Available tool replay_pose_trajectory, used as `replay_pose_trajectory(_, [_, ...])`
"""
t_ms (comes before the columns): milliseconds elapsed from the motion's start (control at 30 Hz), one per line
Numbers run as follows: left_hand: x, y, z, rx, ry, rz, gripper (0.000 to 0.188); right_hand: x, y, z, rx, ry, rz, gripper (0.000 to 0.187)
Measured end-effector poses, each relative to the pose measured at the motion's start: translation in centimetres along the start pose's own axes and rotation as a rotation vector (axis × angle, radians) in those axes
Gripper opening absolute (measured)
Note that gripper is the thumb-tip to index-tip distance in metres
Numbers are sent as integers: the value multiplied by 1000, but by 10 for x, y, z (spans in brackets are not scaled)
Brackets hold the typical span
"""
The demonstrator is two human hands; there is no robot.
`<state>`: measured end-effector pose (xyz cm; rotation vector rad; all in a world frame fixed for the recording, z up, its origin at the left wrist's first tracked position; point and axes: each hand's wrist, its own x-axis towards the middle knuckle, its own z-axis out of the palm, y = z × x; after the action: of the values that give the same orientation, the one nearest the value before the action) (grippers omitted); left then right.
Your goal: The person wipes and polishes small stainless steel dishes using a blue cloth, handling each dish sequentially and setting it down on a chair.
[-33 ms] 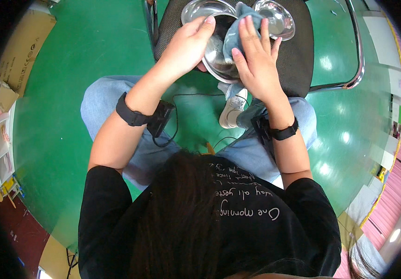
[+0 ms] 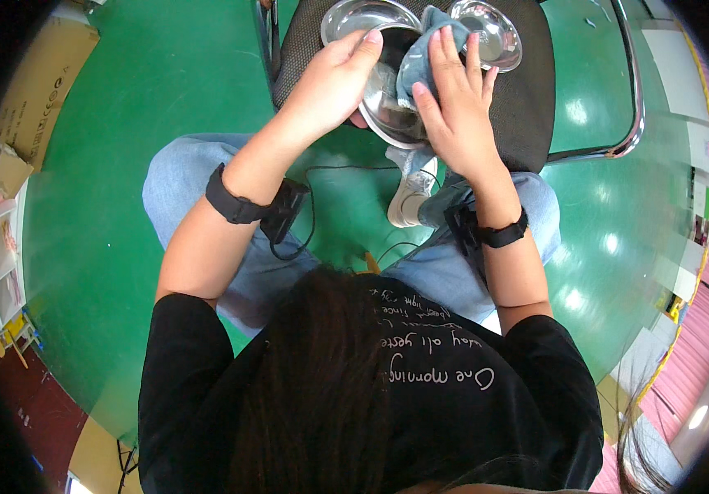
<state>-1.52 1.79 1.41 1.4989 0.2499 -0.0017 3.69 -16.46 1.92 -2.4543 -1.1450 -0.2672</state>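
A shiny steel bowl [image 2: 395,123] is tilted above the near part of a chair seat. My left hand [image 2: 330,86] is closed on its left rim, thumb over the edge. Against the bowl's right inner side lies a blue-grey cloth [image 2: 417,70]. My right hand [image 2: 463,115] holds the cloth there with its fingers stretched over it. Behind the held bowl, another steel bowl [image 2: 358,18] rests on the seat, partly covered. A smaller steel bowl [image 2: 490,37] sits on the seat to the right, beyond my right fingertips.
The dark mesh chair seat [image 2: 527,107] has a curved metal armrest [image 2: 636,123] at its right. Black straps circle both forearms, and a thin black cable [image 2: 311,218] runs from the left one. A cardboard box [image 2: 41,90] and white shelves [image 2: 0,255] stand far left on green floor.
My right hand and the cloth have shifted slightly to the right across the bowl. My left hand keeps its hold on the rim, almost unmoved.
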Motion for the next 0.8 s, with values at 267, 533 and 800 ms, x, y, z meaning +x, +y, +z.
replay_pose_trajectory(267, [1,-11,1,38,57,116,46,12,18,-10,779,144,-88,28])
replay_pose_trajectory(533, [-2,-6,3,32,28,201,48,10,26,-1,385,340,-11,46])
replay_pose_trajectory(800, [-6,-7,11,-18,30,448,42,7,19,-5,748,222,246,60])
